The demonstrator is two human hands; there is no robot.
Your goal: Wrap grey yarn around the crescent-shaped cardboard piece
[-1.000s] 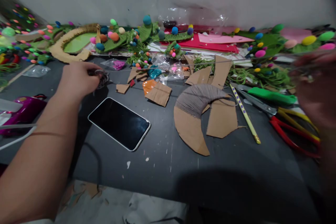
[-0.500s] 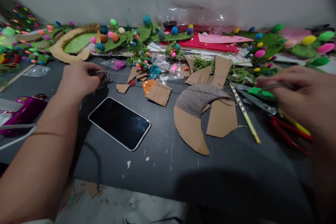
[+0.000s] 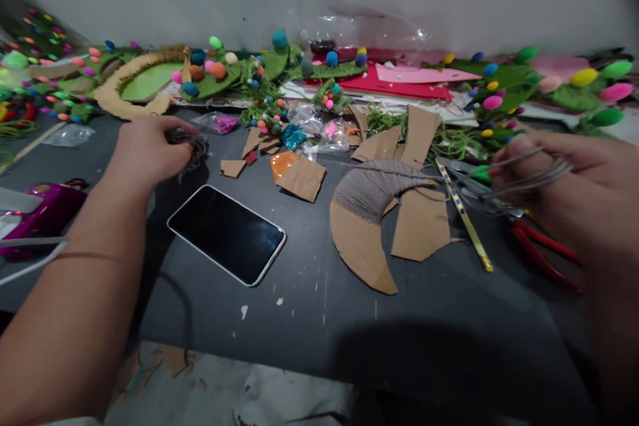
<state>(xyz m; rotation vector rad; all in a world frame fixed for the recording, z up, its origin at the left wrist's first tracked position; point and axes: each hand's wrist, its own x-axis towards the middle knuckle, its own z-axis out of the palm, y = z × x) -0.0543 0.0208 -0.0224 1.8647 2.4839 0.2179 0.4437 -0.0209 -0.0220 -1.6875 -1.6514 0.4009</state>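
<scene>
My left hand (image 3: 152, 150) is closed on a loose bundle of grey yarn (image 3: 192, 150) behind the phone. On the right, my right hand (image 3: 554, 186) grips several loops of grey yarn (image 3: 536, 176), its fingers blurred, above the scissors and pliers. Between the hands lies a cardboard crescent (image 3: 362, 239) on the dark table. Grey yarn is wound round its upper half (image 3: 374, 183), and its lower half is bare cardboard. Yarn strands stretch from near the crescent's upper tip towards my right hand.
A phone (image 3: 227, 233) lies left of centre. Cardboard scraps (image 3: 422, 223), a patterned pencil (image 3: 464, 216) and red-handled pliers (image 3: 544, 246) surround the crescent. A purple glue gun (image 3: 44, 210) lies far left. Coloured balls, green leaf shapes and red sheets (image 3: 379, 88) line the wall.
Loops of yarn now show spread at my right hand, where a thinner strand showed before. The yarn at my left hand has shifted slightly. The crescent has stayed in place.
</scene>
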